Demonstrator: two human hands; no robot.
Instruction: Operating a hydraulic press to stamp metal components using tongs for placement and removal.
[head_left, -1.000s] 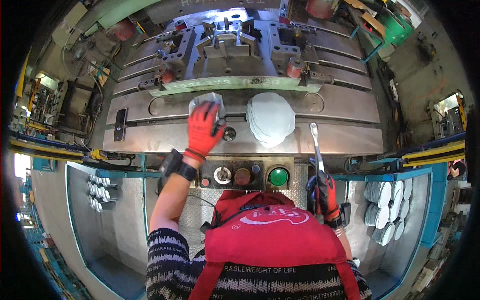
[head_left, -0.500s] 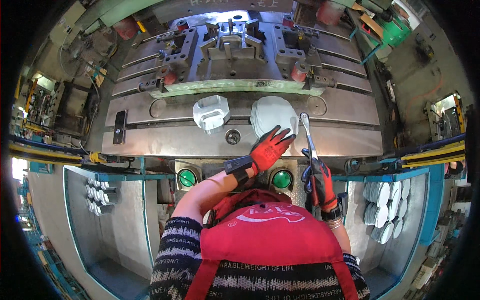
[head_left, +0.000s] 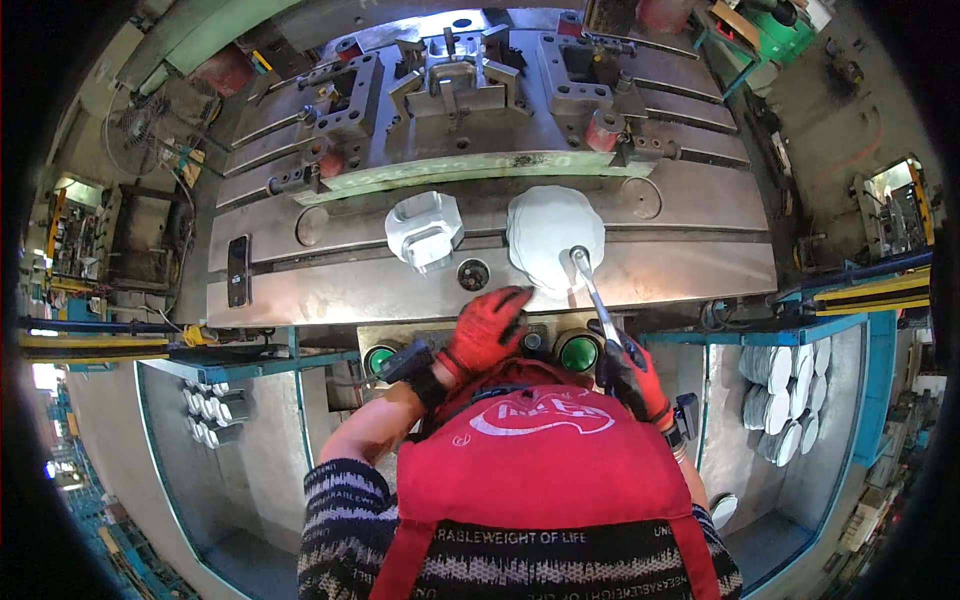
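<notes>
Wrench (head_left: 595, 292): silver, round-headed, slanted, gripped in right hand (head_left: 634, 378), head over the sheet stack's (head_left: 550, 225) lower right part, contact unclear. Sheets pale grey, thin, roundish, flat, slightly uneven pile. Formed metal part (head_left: 423, 230): shiny, blocky, left of stack, apart.

The person is wearing a red fabric glove with dark markings (head_left: 487, 335) on the left hand (head_left: 492, 322) and a red-and-dark-grey glove (head_left: 651, 390) on the right hand (head_left: 630, 375). A broad black wrist strap (head_left: 430, 386) is carrying a dark boxy module (head_left: 402, 362); a dark band (head_left: 675, 437) is circling the other wrist. A bright red cloth apron (head_left: 540, 480), bearing a white curved emblem (head_left: 545, 422), is covering a black-and-white patterned knit top (head_left: 345, 495) with pale lettering.
</notes>
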